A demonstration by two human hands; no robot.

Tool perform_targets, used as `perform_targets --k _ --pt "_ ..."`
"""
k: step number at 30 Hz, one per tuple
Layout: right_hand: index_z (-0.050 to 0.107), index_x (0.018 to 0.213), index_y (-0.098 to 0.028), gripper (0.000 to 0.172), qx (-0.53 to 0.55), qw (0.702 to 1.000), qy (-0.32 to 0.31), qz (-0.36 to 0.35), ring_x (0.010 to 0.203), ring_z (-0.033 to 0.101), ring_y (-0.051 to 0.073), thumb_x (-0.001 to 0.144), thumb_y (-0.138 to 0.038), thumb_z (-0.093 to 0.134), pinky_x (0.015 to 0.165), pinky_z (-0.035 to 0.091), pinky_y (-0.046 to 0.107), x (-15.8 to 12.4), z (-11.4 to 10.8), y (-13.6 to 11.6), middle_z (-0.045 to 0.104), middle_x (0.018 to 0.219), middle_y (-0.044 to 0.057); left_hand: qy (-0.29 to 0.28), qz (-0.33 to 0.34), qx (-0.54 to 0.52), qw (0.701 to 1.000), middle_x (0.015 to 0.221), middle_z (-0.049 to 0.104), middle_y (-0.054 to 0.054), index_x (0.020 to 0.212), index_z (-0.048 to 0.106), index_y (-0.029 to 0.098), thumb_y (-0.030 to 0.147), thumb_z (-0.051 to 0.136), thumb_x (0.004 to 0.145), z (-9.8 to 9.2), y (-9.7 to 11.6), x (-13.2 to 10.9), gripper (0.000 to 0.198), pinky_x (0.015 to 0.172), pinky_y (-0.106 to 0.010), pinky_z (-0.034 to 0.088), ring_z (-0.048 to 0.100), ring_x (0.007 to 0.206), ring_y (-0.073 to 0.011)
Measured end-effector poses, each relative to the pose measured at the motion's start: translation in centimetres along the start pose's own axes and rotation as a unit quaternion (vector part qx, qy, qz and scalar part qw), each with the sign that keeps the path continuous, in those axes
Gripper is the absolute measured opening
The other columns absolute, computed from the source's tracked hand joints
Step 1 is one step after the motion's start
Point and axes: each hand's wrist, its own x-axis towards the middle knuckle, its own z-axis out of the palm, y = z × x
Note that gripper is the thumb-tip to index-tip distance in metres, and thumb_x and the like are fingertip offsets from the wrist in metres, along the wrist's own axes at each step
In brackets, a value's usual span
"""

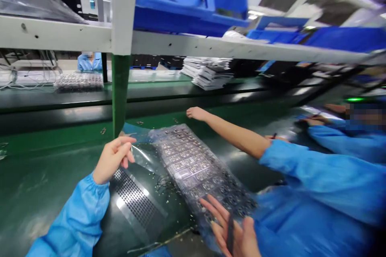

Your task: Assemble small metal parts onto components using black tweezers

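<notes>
My left hand [116,156] is raised over the bench at left, thumb and fingertips pinched together. A thin clear film [144,158] shows beside those fingertips; whether it is in the pinch I cannot make out. Below lies a sheet with rows of small dark squares [135,194]. My right hand [230,227] is palm up at the near end of a clear plastic tray [193,160], fingers partly spread, with a dark slim tool [230,233] lying across it. Rows of small metallic parts fill the tray's pockets. The tool's kind is blurred.
A co-worker's bare forearm [235,134] reaches across from the right, close behind the tray. A green post [120,92] stands beyond my left hand, under a white shelf beam [181,44] with blue bins [187,12]. Stacked white trays [208,72] sit farther back. Small bits litter the green bench.
</notes>
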Motion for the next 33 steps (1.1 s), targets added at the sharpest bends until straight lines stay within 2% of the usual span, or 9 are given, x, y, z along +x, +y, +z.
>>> perform_targets --k 4,8,10,12,15,20,24,29,33 --pt "0.069 0.091 -0.036 0.063 0.049 0.999 -0.024 0.001 0.033 0.032 0.007 0.057 -0.083 0.044 0.026 0.019 0.018 1.5 1.4 -1.3 0.069 0.088 0.005 -0.076 -0.053 -0.007 0.996 0.055 0.060 0.000 0.103 0.058 0.012 0.048 0.054 0.079 2.6 -2.4 1.2 0.044 0.039 -0.016 0.032 0.046 0.038 -0.0063" --pt "0.070 0.087 -0.031 0.075 0.079 0.996 -0.041 -0.029 0.030 0.029 0.006 0.065 -0.085 0.022 0.030 0.019 0.019 2.8 0.0 -1.6 0.067 0.068 0.006 -0.114 -0.070 0.031 0.991 0.057 0.061 -0.001 0.106 0.057 0.012 0.050 0.053 0.079 3.7 -3.7 1.3 0.046 0.040 -0.017 0.033 0.047 0.039 -0.0073" --pt "0.069 0.085 -0.034 0.057 0.045 0.997 -0.036 -0.045 0.029 0.030 0.005 0.067 -0.078 0.040 0.032 0.019 0.018 3.2 -1.0 -1.7 0.066 0.066 0.003 -0.129 -0.073 0.044 0.988 0.057 0.062 -0.001 0.105 0.057 0.013 0.050 0.052 0.079 4.0 -4.0 1.2 0.045 0.041 -0.018 0.033 0.047 0.040 -0.0082" --pt "0.069 0.087 -0.037 0.034 -0.013 0.998 -0.040 -0.051 0.028 0.030 0.005 0.065 -0.062 0.061 0.032 0.017 0.017 3.5 -1.7 -1.8 0.065 0.060 0.000 -0.145 -0.074 0.055 0.985 0.057 0.062 -0.001 0.104 0.057 0.015 0.048 0.050 0.081 4.4 -4.4 1.1 0.041 0.042 -0.019 0.034 0.048 0.040 -0.0092" --pt "0.069 0.088 -0.036 0.027 -0.053 0.996 -0.040 -0.064 0.026 0.030 0.006 0.065 -0.049 0.066 0.031 0.016 0.017 4.3 -2.5 -2.1 0.060 0.051 -0.002 -0.166 -0.081 0.076 0.980 0.060 0.064 -0.002 0.107 0.057 0.019 0.047 0.048 0.083 4.9 -5.1 1.0 0.037 0.043 -0.022 0.035 0.049 0.042 -0.0112" --pt "0.070 0.083 -0.028 0.022 0.066 0.987 0.096 -0.109 0.030 0.032 0.005 0.063 -0.037 0.069 0.030 0.016 0.013 7.7 -4.6 -4.0 0.059 0.053 -0.001 -0.116 -0.071 0.082 0.987 0.080 0.068 -0.004 0.118 0.048 0.027 0.048 0.050 0.081 4.7 -5.6 1.2 0.043 0.047 -0.026 0.041 0.058 0.057 -0.0168" --pt "0.065 0.078 -0.022 0.022 0.153 0.963 0.188 -0.115 0.033 0.036 0.005 0.057 -0.029 0.070 0.028 0.016 0.012 10.9 -6.7 -4.8 0.063 0.063 0.002 -0.098 -0.075 0.101 0.987 0.082 0.066 -0.003 0.122 0.041 0.025 0.056 0.046 0.080 3.9 -5.5 1.6 0.052 0.051 -0.025 0.043 0.058 0.060 -0.0157" --pt "0.062 0.087 -0.019 0.034 0.184 0.950 0.220 -0.126 0.037 0.043 0.006 0.056 -0.027 0.072 0.027 0.022 0.011 12.3 -7.5 -3.8 0.068 0.073 0.007 -0.108 -0.100 0.126 0.981 0.081 0.065 -0.002 0.121 0.040 0.023 0.068 0.044 0.072 3.4 -6.3 1.8 0.067 0.053 -0.024 0.044 0.056 0.060 -0.0154" --pt "0.064 0.086 -0.018 0.029 0.198 0.947 0.221 -0.126 0.036 0.045 0.006 0.059 -0.026 0.072 0.026 0.023 0.011 12.0 -7.5 -2.5 0.069 0.073 0.008 -0.136 -0.135 0.143 0.971 0.080 0.066 -0.002 0.117 0.045 0.028 0.077 0.043 0.064 3.5 -7.9 1.8 0.072 0.058 -0.027 0.047 0.057 0.060 -0.0174"
